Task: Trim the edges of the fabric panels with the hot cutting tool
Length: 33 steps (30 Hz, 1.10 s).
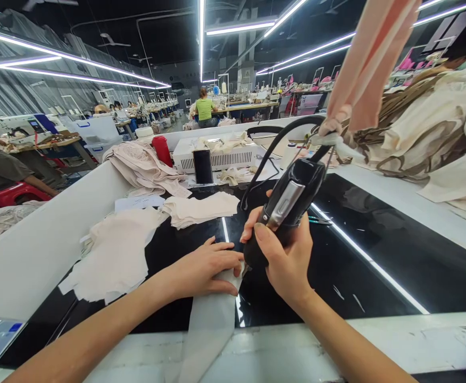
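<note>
My right hand (286, 255) is wrapped round a black handheld electric tool (284, 205) with a silver plate on its side and a cable at its top; it looks like a fabric cutter. The tool stands tilted, with its lower end close to my left fingertips. My left hand (213, 268) lies with fingers apart on a pale strip of fabric (211, 319), which hangs over the table's front edge. Where the tool meets the fabric is mostly hidden. To the left lie stacked pale fabric pieces (115, 255) and a smaller stack (203, 207).
Beneath is a glossy black board (380, 239) with small scraps. Teal-handled snips (318, 219) lie right of the tool. Behind stand a phone (203, 166), a white vented box (233, 158) and a red container (161, 151). Pink cloth (371, 64) hangs above; fabric (420, 122) is heaped right.
</note>
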{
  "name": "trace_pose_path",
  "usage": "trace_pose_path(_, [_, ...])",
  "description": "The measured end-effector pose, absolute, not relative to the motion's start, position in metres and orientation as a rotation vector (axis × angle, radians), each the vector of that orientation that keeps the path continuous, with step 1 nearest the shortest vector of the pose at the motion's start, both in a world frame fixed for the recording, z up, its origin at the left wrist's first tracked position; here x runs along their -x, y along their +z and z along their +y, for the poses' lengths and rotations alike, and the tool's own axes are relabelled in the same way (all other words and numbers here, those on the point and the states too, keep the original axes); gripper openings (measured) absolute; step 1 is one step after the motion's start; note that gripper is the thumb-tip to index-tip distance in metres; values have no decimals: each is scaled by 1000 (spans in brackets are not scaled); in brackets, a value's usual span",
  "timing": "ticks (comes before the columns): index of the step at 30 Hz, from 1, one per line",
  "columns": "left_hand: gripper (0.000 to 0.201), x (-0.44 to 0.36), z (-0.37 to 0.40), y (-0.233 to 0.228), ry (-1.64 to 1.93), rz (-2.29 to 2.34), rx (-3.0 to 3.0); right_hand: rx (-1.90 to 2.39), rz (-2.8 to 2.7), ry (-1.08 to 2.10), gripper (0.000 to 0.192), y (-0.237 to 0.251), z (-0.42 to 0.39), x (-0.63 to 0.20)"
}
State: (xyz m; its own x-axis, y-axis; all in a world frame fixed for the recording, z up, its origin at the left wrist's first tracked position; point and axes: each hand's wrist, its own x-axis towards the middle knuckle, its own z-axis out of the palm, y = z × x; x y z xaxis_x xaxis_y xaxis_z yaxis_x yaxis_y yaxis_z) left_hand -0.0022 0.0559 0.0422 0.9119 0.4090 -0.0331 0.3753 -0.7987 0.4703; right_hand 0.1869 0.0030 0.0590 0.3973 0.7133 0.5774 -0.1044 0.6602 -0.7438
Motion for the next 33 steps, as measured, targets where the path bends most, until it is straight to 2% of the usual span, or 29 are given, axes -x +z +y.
trace_pose_path(7, [22,1,56,44,93,570,-2573,676,-991,614,25,63,-2,-184])
trace_pose_path(14, [40,2,62,41,45,537,-2513,643,-1035,645,28,62,-8,-180])
trace_pose_path(26, [51,0,65,39,10,564,-2537,611,-1070,692,29,58,-17,-177])
trace_pose_path(30, [52,8,47,35,245,560,-2693,607,-1047,687,26,60,-17,-178])
trace_pose_path(31, [49,12,37,34,344,606,-2725,599,-1041,688,26,60,-17,-179])
trace_pose_path(33, [31,18,13,32,540,803,-2751,579,-1039,695,26,62,-17,-181])
